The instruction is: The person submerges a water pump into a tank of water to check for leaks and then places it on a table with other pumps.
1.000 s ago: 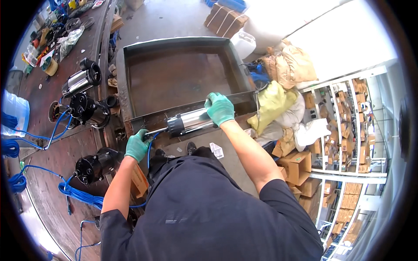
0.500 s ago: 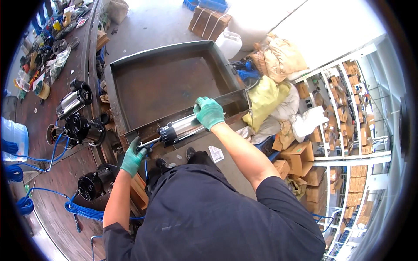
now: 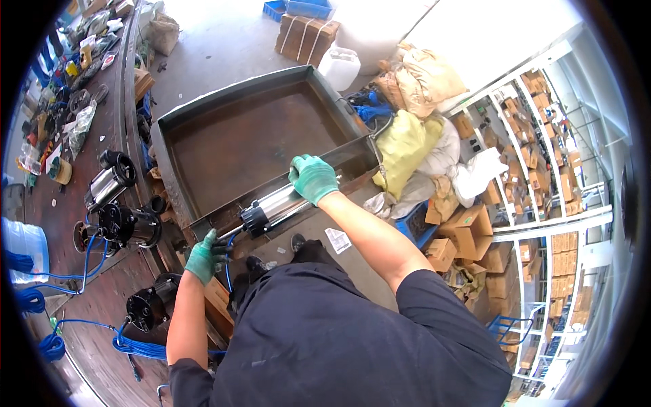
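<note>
Cylinder, bright metal, with black end cap and slim rod: centre of the frame, lying slantwise along the near edge of a shallow, dark-floored tray. Whether it rests on that edge or is held clear of it, I cannot tell from my feed.

Right hand, green-gloved: fingers closed over the cylinder's upper-right end, which I see only as a thin tip past the glove. Fingertips on the underside: hidden.

Left hand, green-gloved, dark at the fingertips: fingers partly curled beside the rod's lower-left end. Whether they grip it, I cannot tell; the rod's end is lost among them.

Motor-like units, black and metal, on the bench: one at left centre, one above it, one lower left, the last partly covered by the left forearm. Blue cable coil, lower left: cut off by the same arm.

Clutter, upper left: blurred toward the rim, items hard to separate.

Writing: paper sheet on the floor, right of centre, dark print too small for me to read. Cartons on the shelving, right: faces likewise illegible.
</note>
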Demonstrator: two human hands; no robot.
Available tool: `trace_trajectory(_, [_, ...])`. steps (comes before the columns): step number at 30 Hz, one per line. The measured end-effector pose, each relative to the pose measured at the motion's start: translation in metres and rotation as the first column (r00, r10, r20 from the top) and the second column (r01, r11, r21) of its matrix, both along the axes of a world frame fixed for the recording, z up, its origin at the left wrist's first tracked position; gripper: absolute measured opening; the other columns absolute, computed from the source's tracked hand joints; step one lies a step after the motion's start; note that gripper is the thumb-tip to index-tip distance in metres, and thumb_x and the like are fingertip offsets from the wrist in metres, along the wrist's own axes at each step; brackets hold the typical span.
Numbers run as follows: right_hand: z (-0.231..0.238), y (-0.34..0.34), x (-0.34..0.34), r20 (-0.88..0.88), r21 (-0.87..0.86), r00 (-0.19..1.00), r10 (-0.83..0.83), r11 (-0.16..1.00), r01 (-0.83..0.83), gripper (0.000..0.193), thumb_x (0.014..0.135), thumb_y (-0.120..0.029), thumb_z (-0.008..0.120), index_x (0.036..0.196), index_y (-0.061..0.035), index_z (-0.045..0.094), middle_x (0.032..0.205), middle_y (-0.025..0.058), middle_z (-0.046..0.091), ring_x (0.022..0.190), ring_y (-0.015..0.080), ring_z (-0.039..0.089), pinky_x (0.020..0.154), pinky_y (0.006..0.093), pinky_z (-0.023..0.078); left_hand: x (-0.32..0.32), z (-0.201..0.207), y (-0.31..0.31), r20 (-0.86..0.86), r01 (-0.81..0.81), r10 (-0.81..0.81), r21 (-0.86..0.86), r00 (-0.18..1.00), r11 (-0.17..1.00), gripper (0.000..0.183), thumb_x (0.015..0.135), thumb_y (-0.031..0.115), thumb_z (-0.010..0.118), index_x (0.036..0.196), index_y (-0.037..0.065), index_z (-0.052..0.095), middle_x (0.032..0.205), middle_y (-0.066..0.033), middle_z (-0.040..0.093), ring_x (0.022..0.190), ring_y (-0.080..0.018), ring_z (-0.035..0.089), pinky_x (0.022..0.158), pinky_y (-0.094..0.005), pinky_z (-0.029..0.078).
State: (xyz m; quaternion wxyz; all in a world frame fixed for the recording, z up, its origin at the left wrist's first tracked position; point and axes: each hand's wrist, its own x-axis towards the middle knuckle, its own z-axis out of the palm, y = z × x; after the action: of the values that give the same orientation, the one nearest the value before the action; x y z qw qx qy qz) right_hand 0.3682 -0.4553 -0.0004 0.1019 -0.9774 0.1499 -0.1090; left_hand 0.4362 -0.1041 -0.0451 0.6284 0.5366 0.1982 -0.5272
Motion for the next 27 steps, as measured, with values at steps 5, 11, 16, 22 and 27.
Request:
trace_trajectory(5, [0.0, -0.003, -0.003, 0.001, 0.009, 1.0, -0.013, 1.0, 0.013, 0.015, 0.088, -0.023, 0.064, 0.092, -0.0099, 0.068, 0.093, 0.0133, 0.07, 0.09, 0.0327, 0.068, 0.081, 0.0457, 0.056, -0.031, -0.067, 0.01, 0.539, 0.06, 0.084, -0.245, 0.838, 0.968, 0.031, 0.093, 0.008, 0.071, 0.121, 0.009, 0.057, 0.105, -0.0032, 0.065, 0.078, -0.0113, 0.062, 0.061, -0.025, 0.051])
trace_trajectory(11, [0.0, 0.0, 0.008, 0.056, 0.038, 0.996, 0.069, 0.997, -0.071, 0.016, 0.086, -0.027, 0.066, 0.089, -0.0115, 0.07, 0.09, 0.0164, 0.07, 0.087, 0.0381, 0.068, 0.078, 0.0496, 0.055, -0.007, -0.028, 0.017, 0.622, 0.345, -0.338, 0.114, 0.706, 0.932, 0.028, 0.091, 0.015, 0.074, 0.113, 0.003, 0.062, 0.086, -0.0021, 0.065, 0.068, -0.0093, 0.062, 0.058, -0.0259, 0.05])
trace_trajectory(16, [-0.007, -0.005, -0.004, 0.044, -0.007, 0.999, 0.023, 1.0, -0.022, 0.018, 0.091, -0.026, 0.063, 0.095, -0.0099, 0.07, 0.098, 0.0141, 0.071, 0.092, 0.0362, 0.067, 0.081, 0.0477, 0.054, 0.009, -0.006, 0.006, 0.625, 0.46, -0.648, 0.464, 0.435, 0.757, 0.025, 0.087, 0.026, 0.076, 0.094, 0.002, 0.072, 0.078, -0.0127, 0.074, 0.057, -0.0204, 0.068, 0.055, -0.0364, 0.055])
trace_trajectory(22, [0.001, 0.002, 0.001, 0.058, -0.009, 0.997, 0.056, 0.998, -0.055, 0.015, 0.09, -0.02, 0.064, 0.096, -0.0083, 0.071, 0.097, 0.0138, 0.071, 0.091, 0.0352, 0.068, 0.079, 0.0457, 0.055, -0.025, -0.05, 0.007, 0.692, -0.145, -0.717, 0.703, -0.082, 0.696, 0.026, 0.086, 0.036, 0.072, 0.083, 0.011, 0.065, 0.07, -0.0162, 0.066, 0.068, -0.0392, 0.067, 0.059, -0.0484, 0.052])
trace_trajectory(27, [0.004, 0.005, 0.002, 0.063, -0.018, 0.997, 0.038, 0.999, -0.037, 0.015, 0.09, -0.021, 0.064, 0.096, -0.0093, 0.071, 0.097, 0.0136, 0.071, 0.091, 0.0355, 0.067, 0.08, 0.0465, 0.055, -0.01, -0.052, 0.018, 0.706, 0.31, -0.56, 0.467, 0.433, 0.828, 0.044, 0.087, 0.051, 0.075, 0.097, 0.008, 0.072, 0.075, -0.0089, 0.071, 0.06, -0.0202, 0.066, 0.053, -0.0386, 0.05])
